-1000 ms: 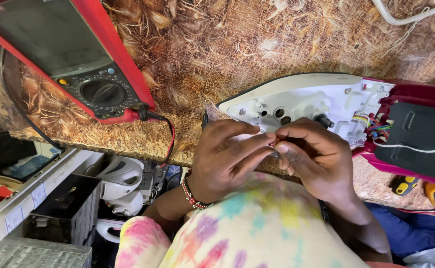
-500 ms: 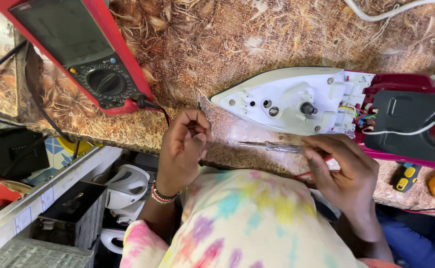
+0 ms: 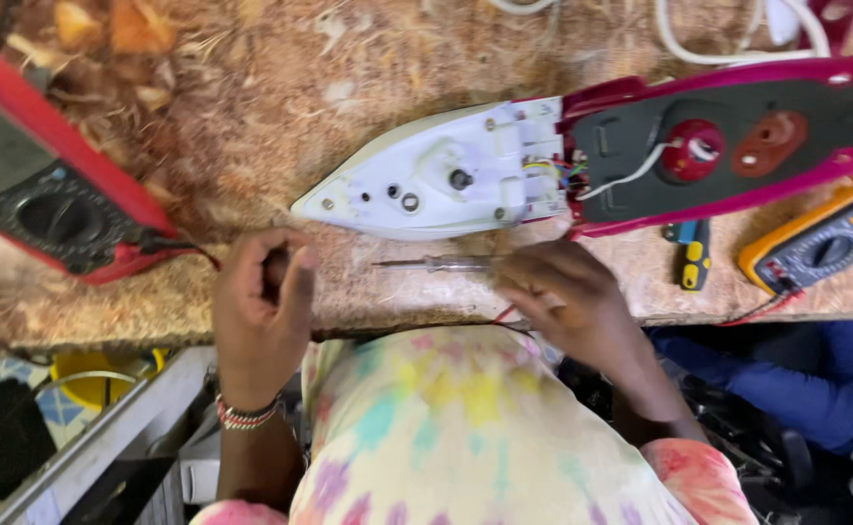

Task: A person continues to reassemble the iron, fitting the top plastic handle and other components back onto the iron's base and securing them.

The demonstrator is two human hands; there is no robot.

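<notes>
Now, left hand [image 3: 263, 301] is curling loosely, pinching something too small to tell. Right hand [image 3: 570, 297] is gripping a clear-handled screwdriver [image 3: 436, 262], tip pointing to nine o'clock, just below the opened iron [image 3: 446, 180]; steadying the shaft would help.

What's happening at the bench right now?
A person sits at a worn workbench with a clothes iron opened up: its white inner body and wiring are exposed next to the magenta shell. The right hand holds a clear-handled screwdriver, tip pointing left, lying just in front of the iron. The left hand is loosely curled near the bench edge; I can't tell whether it grips anything. A red multimeter sits left, an orange multimeter right.
</notes>
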